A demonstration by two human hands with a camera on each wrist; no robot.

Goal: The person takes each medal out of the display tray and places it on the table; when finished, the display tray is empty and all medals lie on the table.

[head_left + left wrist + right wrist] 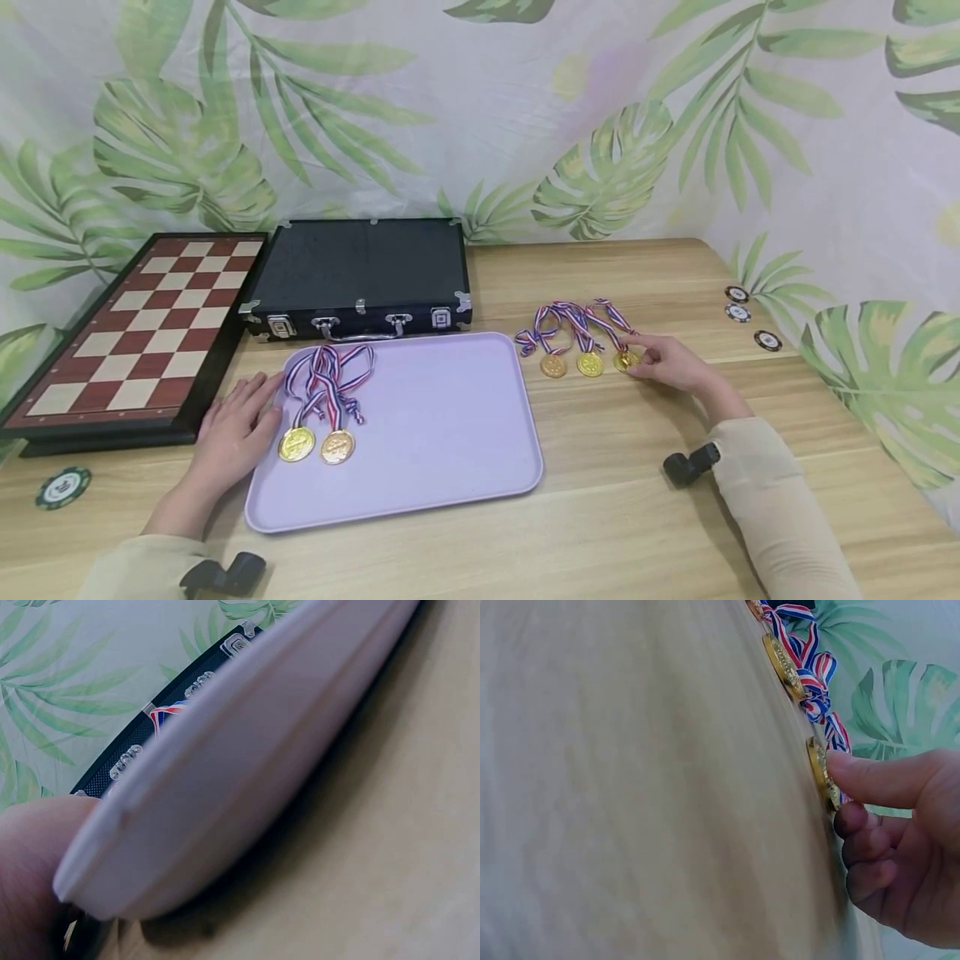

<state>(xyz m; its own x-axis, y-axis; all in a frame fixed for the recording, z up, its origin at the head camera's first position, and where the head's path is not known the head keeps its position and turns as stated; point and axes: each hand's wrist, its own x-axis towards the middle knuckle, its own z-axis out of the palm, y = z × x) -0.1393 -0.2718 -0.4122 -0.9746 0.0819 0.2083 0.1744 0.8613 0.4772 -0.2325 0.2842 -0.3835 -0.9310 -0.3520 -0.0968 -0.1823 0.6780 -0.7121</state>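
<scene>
Right hand (pixel 667 362) pinches the nearest of 3 table medals (pixel 625 360); left hand (pixel 236 429), fingers flat, rests against the tray (pixel 450 433), its palm hidden.

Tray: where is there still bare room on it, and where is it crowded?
The tray's right half and near edge are bare, bordered by the black case behind. Its left part is crowded: two medals with ribbons, and the left hand at the rim.
</scene>
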